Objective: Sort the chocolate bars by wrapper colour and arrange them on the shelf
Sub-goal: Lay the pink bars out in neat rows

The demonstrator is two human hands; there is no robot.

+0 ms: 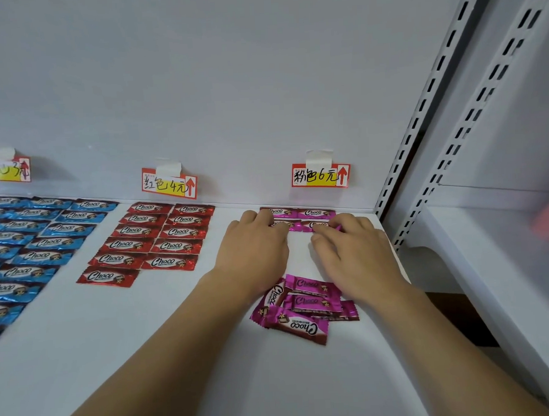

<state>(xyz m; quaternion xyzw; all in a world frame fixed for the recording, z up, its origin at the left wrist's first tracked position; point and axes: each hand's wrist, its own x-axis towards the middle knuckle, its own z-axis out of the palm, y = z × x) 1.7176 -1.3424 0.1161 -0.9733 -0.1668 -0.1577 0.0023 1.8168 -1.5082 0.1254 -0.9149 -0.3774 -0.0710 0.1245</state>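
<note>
Resting on the white shelf (178,340) below the pink price tag (320,175), left hand (253,250) and right hand (353,251) press loosely bent fingers on the arranged pink bars (314,212), the unsorted pink pile (303,305) lying just behind the wrists, beside red bars (155,242) and blue bars (30,239)

Both hands (253,244) (351,245) press pink bars (314,212) flat — loose pile (303,305) nearer.

A shop: white slotted retail shelving (421,130) with handwritten price tags (320,175) above rows of chocolate bars (160,239).
</note>
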